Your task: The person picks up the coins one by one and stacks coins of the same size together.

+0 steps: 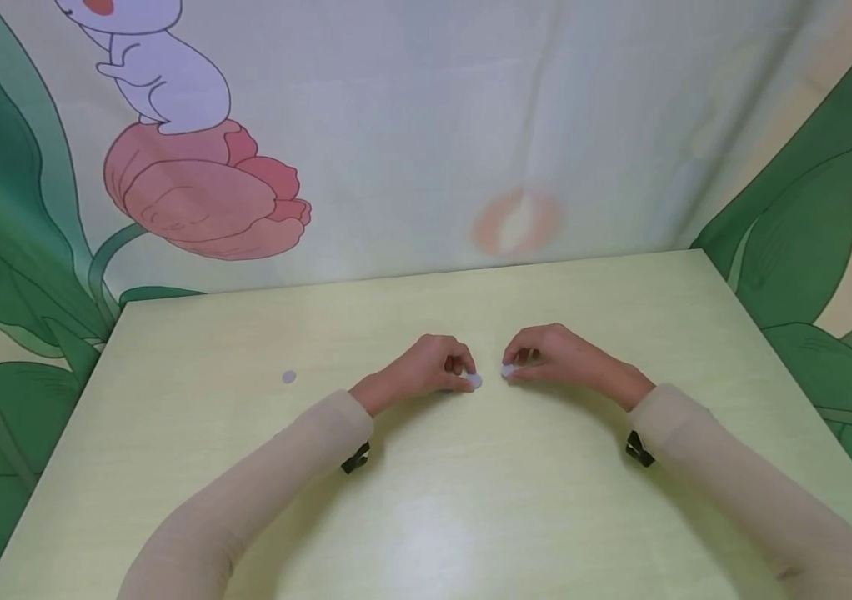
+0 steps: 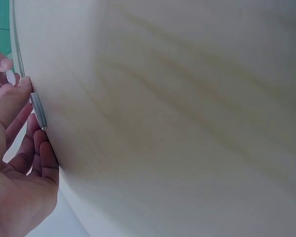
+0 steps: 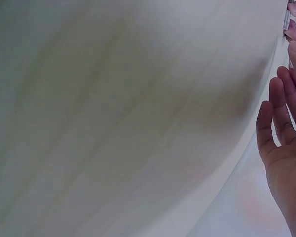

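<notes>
Near the middle of the table, my left hand (image 1: 426,367) pinches small whitish round discs (image 1: 474,381) between thumb and curled fingers. In the left wrist view these discs (image 2: 38,109) look like a thin stack of two or so, flat at the tabletop. A short gap to the right, my right hand (image 1: 557,354) grips another small white disc (image 1: 508,370) by its fingertips. That disc (image 2: 11,77) appears tilted in the left wrist view. Far to the left, a single pale disc (image 1: 288,377) lies flat by itself.
The pale yellow-green table (image 1: 426,483) extends under both forearms. Behind it hangs a printed cloth (image 1: 396,150) with a flower and a white animal, meeting the table's back edge. Dark straps (image 1: 355,457) show below the left sleeve cuff, with a similar one at the right.
</notes>
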`<state>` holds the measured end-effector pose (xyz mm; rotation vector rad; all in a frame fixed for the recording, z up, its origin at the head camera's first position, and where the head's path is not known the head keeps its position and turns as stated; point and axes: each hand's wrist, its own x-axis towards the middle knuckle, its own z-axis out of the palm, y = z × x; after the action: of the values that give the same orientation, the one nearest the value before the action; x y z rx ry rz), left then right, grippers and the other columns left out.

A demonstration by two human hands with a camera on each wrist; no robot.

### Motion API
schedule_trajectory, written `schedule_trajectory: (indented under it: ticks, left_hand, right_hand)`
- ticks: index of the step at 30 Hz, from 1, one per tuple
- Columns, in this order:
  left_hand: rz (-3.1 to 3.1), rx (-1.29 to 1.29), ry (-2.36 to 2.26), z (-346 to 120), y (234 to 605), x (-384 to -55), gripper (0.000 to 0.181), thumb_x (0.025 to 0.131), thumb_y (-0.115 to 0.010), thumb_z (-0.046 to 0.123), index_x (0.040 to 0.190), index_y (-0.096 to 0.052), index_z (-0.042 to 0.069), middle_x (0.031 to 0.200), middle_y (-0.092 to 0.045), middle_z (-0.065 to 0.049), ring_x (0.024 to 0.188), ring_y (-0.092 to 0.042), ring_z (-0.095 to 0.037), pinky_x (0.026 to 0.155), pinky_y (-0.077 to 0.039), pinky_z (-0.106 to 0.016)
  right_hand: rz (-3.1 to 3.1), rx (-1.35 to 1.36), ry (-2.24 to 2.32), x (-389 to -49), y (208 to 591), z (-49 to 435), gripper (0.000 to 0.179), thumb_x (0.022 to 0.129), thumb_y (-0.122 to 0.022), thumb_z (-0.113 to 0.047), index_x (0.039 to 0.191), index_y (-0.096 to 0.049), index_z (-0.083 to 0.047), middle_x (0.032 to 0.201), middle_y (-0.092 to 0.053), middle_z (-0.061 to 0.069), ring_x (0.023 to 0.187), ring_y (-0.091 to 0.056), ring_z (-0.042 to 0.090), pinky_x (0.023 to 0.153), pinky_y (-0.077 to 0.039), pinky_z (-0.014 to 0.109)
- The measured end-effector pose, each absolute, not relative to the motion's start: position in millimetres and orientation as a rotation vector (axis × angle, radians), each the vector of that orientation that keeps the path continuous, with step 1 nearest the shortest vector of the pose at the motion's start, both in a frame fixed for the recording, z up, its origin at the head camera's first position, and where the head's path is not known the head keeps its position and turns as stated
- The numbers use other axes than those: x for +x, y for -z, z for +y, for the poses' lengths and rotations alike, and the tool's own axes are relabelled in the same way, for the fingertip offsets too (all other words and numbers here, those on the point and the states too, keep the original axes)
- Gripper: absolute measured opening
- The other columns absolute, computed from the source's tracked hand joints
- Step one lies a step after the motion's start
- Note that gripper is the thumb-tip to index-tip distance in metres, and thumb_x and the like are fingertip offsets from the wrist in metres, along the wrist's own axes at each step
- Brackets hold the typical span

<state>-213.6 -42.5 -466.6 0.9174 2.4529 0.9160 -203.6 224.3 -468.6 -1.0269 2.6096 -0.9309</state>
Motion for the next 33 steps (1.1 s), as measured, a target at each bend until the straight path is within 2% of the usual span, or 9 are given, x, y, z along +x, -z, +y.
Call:
schedule_trajectory:
  ticks: [10, 25, 33]
  left_hand:
    - [2.455, 0.928, -0.9, -42.6, 467.1, -213.2, 0.014, 0.089, -0.081, 0.019, 0.097, -0.075, 0.009, 0.08, -0.059, 0.0, 0.073, -0.05, -0.012, 0.067, -0.042, -0.021]
    - [2.455, 0.921, -0.906, -42.8, 465.5, -212.8, 0.014, 0.089, -0.081, 0.02, 0.096, -0.075, 0.01, 0.08, -0.059, 0.0, 0.074, -0.051, -0.013, 0.067, -0.042, -0.022]
    - [2.452, 0.908, -0.916, -42.8, 466.4, -213.3, 0.013, 0.089, -0.081, 0.02, 0.095, -0.075, 0.01, 0.08, -0.059, 0.0, 0.074, -0.051, -0.013, 0.068, -0.042, -0.023]
  right_hand:
    - [2.583, -1.039, 0.873, -202.5, 470.4, 218.8, 0.016, 0.09, -0.08, -0.017, 0.105, -0.075, -0.017, 0.105, -0.065, -0.006, 0.099, -0.062, 0.013, 0.092, -0.053, 0.034]
    - [2.559, -0.936, 0.9, -204.1, 465.6, 212.5, 0.012, 0.088, -0.082, -0.018, 0.099, -0.078, -0.017, 0.102, -0.066, -0.004, 0.096, -0.06, 0.015, 0.09, -0.052, 0.036]
    - [2.559, -0.881, 0.905, -205.2, 464.2, 209.9, 0.008, 0.088, -0.082, -0.017, 0.095, -0.079, -0.016, 0.099, -0.066, -0.003, 0.093, -0.062, 0.013, 0.087, -0.053, 0.032]
